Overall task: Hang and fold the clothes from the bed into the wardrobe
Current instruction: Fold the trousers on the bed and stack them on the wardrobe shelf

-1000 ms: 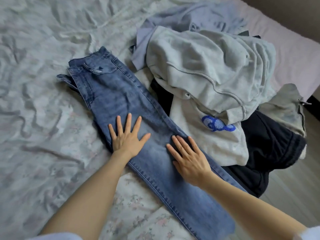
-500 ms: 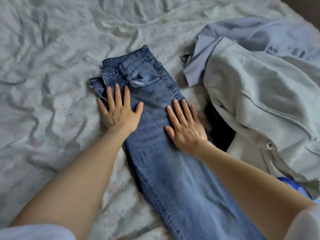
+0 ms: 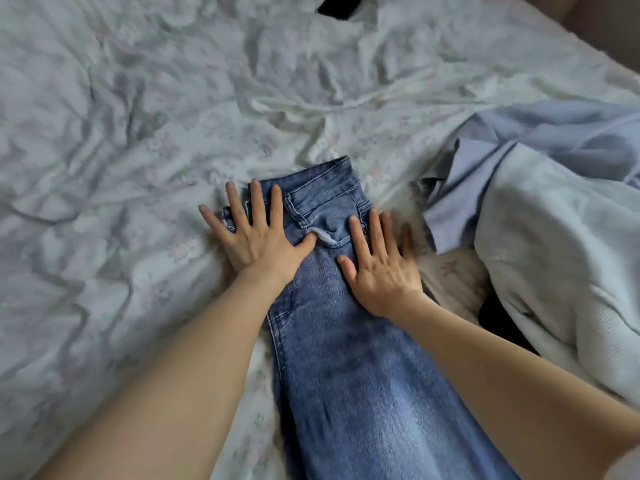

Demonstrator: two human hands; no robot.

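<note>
A pair of blue jeans (image 3: 346, 368) lies flat on the bed, folded lengthwise, waistband at the far end. My left hand (image 3: 256, 233) presses flat on the left side of the waistband, fingers spread, partly over the sheet. Flat on the jeans' right edge by the pocket rests my right hand (image 3: 377, 265), also with spread fingers. Neither hand grips the cloth. The jeans' lower legs run out of view at the bottom.
A wrinkled pale floral sheet (image 3: 138, 150) covers the bed. To the right lies a heap of clothes: a light blue shirt (image 3: 519, 161) and a pale grey sweatshirt (image 3: 561, 265) over something dark (image 3: 495, 313). A black object (image 3: 341, 6) sits at the far edge.
Both hands have slid up the jeans from mid-leg to the waistband, staying flat. The view has followed them, so most of the clothes heap is now out of frame.
</note>
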